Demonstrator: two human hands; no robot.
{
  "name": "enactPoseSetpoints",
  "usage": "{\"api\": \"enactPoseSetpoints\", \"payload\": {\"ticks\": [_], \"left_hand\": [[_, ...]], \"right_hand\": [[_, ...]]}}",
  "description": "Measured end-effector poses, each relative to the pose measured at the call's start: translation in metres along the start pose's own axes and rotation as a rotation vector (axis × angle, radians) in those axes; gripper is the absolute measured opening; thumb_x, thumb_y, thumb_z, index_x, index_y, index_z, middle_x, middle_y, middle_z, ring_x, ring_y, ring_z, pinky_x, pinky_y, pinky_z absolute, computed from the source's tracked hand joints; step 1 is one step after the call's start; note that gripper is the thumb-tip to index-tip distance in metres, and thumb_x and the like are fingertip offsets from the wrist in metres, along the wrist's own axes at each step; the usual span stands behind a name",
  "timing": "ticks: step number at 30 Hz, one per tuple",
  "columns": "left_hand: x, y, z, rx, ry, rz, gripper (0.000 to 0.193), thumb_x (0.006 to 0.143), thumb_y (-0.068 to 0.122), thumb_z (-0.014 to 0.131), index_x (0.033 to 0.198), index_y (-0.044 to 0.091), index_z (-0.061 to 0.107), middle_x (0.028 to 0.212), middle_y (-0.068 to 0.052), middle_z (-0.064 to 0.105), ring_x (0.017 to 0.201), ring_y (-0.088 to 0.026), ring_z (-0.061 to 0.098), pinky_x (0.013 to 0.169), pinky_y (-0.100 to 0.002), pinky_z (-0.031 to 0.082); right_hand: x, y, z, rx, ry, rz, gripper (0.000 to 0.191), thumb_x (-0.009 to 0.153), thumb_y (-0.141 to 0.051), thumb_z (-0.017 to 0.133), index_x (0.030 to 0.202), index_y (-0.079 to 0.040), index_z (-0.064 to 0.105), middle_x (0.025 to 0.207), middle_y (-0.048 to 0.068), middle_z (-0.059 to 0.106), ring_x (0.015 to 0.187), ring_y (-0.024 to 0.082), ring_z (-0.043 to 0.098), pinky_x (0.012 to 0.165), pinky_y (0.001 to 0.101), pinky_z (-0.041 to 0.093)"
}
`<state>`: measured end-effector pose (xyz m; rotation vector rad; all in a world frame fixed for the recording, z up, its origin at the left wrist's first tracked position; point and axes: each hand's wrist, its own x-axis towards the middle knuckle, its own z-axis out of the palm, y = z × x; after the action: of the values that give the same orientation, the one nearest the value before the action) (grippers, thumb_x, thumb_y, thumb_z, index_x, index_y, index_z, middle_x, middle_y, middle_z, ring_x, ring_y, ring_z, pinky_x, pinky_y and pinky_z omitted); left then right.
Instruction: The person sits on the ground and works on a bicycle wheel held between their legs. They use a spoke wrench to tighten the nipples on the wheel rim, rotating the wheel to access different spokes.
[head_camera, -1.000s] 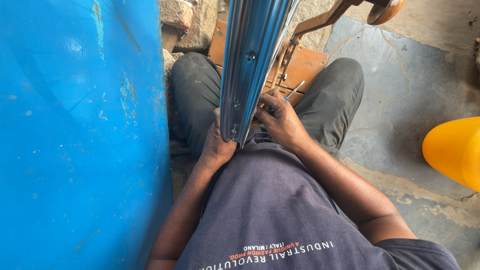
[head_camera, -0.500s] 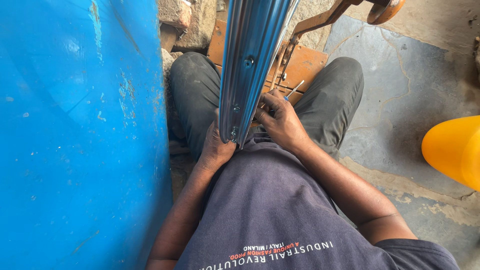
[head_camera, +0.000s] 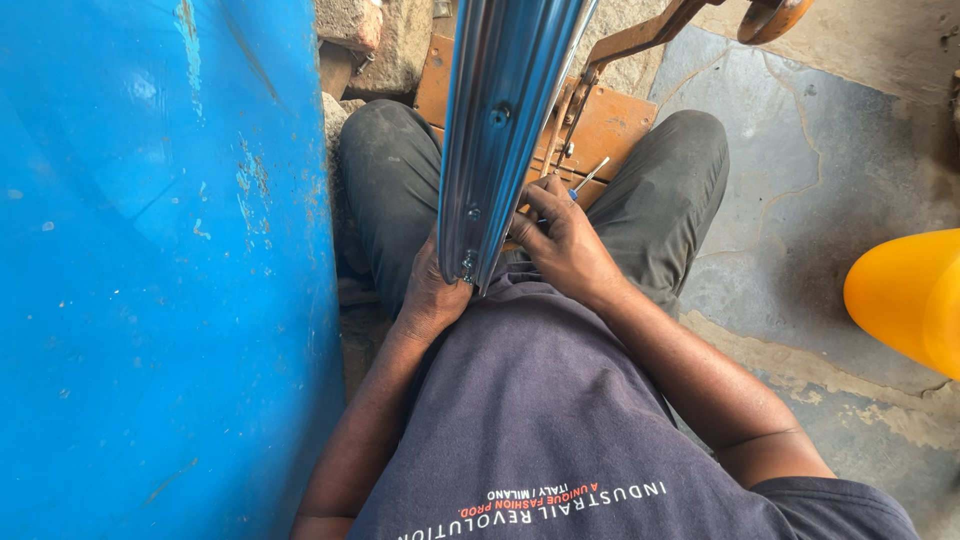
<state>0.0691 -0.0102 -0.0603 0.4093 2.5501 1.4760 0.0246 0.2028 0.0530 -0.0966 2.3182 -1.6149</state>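
Note:
A long, shiny, curved metal strip (head_camera: 505, 120) with small holes along its middle stands between my knees and leans toward my chest. My left hand (head_camera: 432, 295) grips its lower end from the left side. My right hand (head_camera: 565, 240) is closed on a thin screwdriver (head_camera: 588, 178) with a blue handle, right beside the strip's right edge. Its metal shaft points up and to the right. I sit with both legs in dark grey trousers (head_camera: 660, 190) spread apart.
A large blue drum (head_camera: 160, 270) fills the left side, close to my left arm. An orange metal frame (head_camera: 610, 120) lies between my legs on the stone floor. A yellow rounded object (head_camera: 910, 300) is at the right edge. Stones (head_camera: 370, 30) lie at the top.
My hands have barely shifted on the strip's lower end. The strip and the screwdriver stay in about the same place.

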Motion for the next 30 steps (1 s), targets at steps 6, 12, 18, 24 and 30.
{"api": "enactPoseSetpoints", "payload": {"ticks": [6, 12, 18, 24, 30], "left_hand": [[0.0046, 0.0018, -0.0036, 0.028, -0.002, -0.124, 0.067, 0.103, 0.007, 0.071, 0.151, 0.020, 0.025, 0.114, -0.012, 0.068, 0.107, -0.025, 0.075, 0.095, -0.044, 0.066], [0.0028, 0.0034, -0.0026, 0.129, 0.094, 0.216, 0.086, 0.103, 0.004, 0.066, 0.162, 0.032, 0.010, 0.135, -0.020, 0.060, 0.114, -0.025, 0.073, 0.093, -0.041, 0.068], [-0.0014, -0.0029, -0.0003, 0.080, 0.097, 0.196, 0.096, 0.109, 0.009, 0.066, 0.162, 0.022, -0.014, 0.131, -0.008, 0.058, 0.114, -0.018, 0.071, 0.104, -0.044, 0.064], [0.0037, 0.0040, -0.0049, 0.099, 0.051, 0.070, 0.070, 0.103, 0.001, 0.071, 0.151, 0.026, 0.028, 0.139, -0.017, 0.056, 0.121, -0.029, 0.070, 0.102, -0.045, 0.065], [-0.0007, 0.0002, -0.0027, 0.080, 0.098, 0.244, 0.108, 0.101, 0.003, 0.072, 0.164, 0.040, -0.007, 0.151, -0.016, 0.049, 0.126, -0.025, 0.068, 0.102, -0.041, 0.066]], "right_hand": [[-0.0007, 0.0068, 0.0042, 0.277, -0.073, -0.148, 0.029, 0.107, -0.014, 0.053, 0.133, -0.003, 0.060, 0.115, 0.004, 0.069, 0.110, 0.020, 0.067, 0.100, 0.0358, 0.057], [-0.0019, 0.0080, -0.0003, -0.046, 0.046, -0.057, 0.020, 0.112, -0.014, 0.057, 0.124, -0.002, 0.069, 0.101, 0.011, 0.056, 0.094, 0.023, 0.061, 0.084, 0.0374, 0.056], [-0.0001, 0.0026, 0.0042, -0.050, 0.034, 0.013, 0.017, 0.103, -0.015, 0.064, 0.114, -0.002, 0.069, 0.096, 0.007, 0.060, 0.091, 0.020, 0.065, 0.082, 0.0347, 0.059], [-0.0007, 0.0016, -0.0015, 0.307, -0.102, -0.036, 0.021, 0.109, -0.008, 0.050, 0.126, -0.004, 0.061, 0.111, 0.003, 0.069, 0.110, 0.017, 0.069, 0.101, 0.0333, 0.058], [-0.0025, 0.0011, 0.0024, -0.068, -0.005, -0.047, 0.024, 0.103, -0.013, 0.063, 0.123, 0.000, 0.065, 0.100, 0.008, 0.050, 0.096, 0.024, 0.060, 0.088, 0.0373, 0.059]]}}
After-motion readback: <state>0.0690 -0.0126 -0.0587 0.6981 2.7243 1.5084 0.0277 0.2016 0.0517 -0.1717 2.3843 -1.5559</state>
